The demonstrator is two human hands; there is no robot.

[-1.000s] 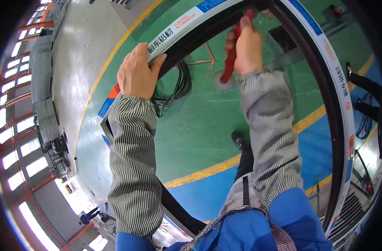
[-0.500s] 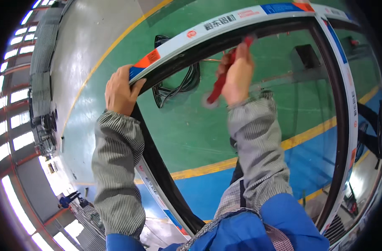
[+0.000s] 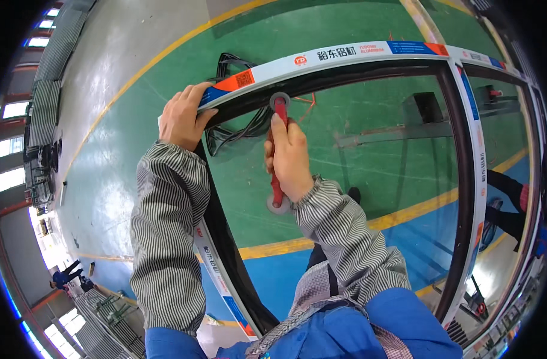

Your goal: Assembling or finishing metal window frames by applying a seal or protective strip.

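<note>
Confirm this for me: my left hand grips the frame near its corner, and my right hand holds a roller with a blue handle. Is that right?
Not quite: the handle is red, not blue, as the head view shows. Your left hand does grip the frame near its corner, and your right hand holds the roller.

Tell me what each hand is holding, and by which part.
The right hand holds the round-ended red tool by its middle. The left hand clasps the black-and-white frame at its far left corner.
</note>
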